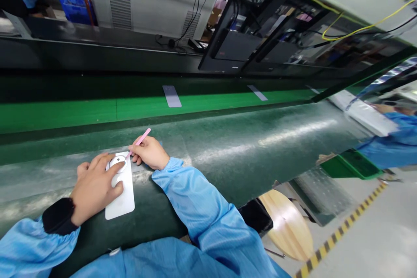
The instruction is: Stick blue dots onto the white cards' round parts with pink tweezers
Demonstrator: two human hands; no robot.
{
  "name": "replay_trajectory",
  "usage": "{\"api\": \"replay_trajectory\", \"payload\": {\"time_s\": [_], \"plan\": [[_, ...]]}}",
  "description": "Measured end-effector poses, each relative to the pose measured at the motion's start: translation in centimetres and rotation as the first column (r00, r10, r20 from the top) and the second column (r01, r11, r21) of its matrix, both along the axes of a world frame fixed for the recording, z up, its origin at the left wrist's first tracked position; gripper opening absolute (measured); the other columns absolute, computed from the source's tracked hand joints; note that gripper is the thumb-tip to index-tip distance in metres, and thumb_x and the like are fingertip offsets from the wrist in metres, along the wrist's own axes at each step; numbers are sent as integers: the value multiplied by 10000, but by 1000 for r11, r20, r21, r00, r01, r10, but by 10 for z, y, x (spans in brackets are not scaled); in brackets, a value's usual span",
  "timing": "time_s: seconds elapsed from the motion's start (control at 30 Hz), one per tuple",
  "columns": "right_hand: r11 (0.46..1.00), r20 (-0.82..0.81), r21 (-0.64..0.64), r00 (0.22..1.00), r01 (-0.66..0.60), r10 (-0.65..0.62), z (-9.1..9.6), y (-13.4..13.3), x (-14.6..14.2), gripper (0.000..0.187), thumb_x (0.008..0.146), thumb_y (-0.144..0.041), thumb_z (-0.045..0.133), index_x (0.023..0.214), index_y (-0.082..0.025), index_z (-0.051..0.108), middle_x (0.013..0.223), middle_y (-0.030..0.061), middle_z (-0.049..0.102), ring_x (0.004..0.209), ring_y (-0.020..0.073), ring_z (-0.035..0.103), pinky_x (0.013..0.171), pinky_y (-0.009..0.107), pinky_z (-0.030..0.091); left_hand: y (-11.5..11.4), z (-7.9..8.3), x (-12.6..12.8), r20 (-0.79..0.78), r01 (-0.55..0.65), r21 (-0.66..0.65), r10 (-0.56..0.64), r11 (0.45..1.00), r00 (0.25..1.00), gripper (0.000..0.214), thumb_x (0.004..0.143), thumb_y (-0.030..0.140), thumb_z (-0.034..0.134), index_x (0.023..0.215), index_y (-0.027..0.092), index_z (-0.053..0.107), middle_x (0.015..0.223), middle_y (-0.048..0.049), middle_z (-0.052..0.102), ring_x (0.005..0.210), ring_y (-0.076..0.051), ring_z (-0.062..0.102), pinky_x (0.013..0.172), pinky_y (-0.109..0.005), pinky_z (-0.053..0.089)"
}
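On the green work surface in front of me lies a white phone back cover [125, 197] with a round camera ring [118, 164] near its far end. My left hand [95, 182] rests on the cover with fingers spread, the fingertips on and beside the ring. In my right hand [150, 153] is a slim pink stick-like tool [143, 136], pinched between thumb and fingers. Its lower tip points down at the ring's right edge; whether it touches is too small to tell. My left palm and fingers hide part of the cover's left side.
A green conveyor belt [137, 106] runs behind the work surface, carrying a pale phone cover [172, 96] and another one [257, 92] farther right. Dark monitors [234, 45] stand beyond. At right are a green bin [348, 165], a round wooden stool [288, 223] and a co-worker's blue sleeve [381, 145].
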State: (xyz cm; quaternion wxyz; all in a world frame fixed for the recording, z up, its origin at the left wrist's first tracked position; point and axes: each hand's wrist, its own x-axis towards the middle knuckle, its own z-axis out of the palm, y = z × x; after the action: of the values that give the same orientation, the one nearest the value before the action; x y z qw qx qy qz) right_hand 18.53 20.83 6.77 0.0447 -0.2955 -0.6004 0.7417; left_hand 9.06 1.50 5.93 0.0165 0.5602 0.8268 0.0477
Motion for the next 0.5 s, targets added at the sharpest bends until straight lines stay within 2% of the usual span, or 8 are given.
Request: {"api": "replay_trajectory", "payload": {"time_s": [0.2, 0.33, 0.5], "plan": [[1000, 20, -13, 1000, 15, -15, 3, -1, 0, 382, 937, -259, 927, 755, -173, 603, 545, -24, 631, 432, 114, 593, 400, 168, 456, 3, 3, 1, 69, -46, -51, 49, 998, 996, 458, 867, 445, 597, 1230, 346, 858, 1468, -155, 736, 1436, -492, 602, 1052, -637, 544], [1000, 25, -15, 1000, 17, -16, 5, -2, 0, 390, 934, -245, 930, 741, -174, 599, 538, -28, 628, 429, 112, 591, 396, 165, 454, 2, 3, 3, 95, -63, -73, 70, 995, 993, 488, 867, 443, 585, 1269, 342, 842, 1523, -155, 705, 1468, -488, 579, 1063, -634, 531], [999, 17, -30, 1000, 19, -18, 7, -1, 0, 385, 930, -225, 927, 735, -172, 599, 535, -28, 625, 431, 112, 587, 402, 168, 456, 7, 7, 0, 133, -91, -126, 108, 988, 985, 451, 817, 416, 642, 1216, 312, 823, 1603, -150, 652, 1536, -488, 518, 1134, -643, 494]]}}
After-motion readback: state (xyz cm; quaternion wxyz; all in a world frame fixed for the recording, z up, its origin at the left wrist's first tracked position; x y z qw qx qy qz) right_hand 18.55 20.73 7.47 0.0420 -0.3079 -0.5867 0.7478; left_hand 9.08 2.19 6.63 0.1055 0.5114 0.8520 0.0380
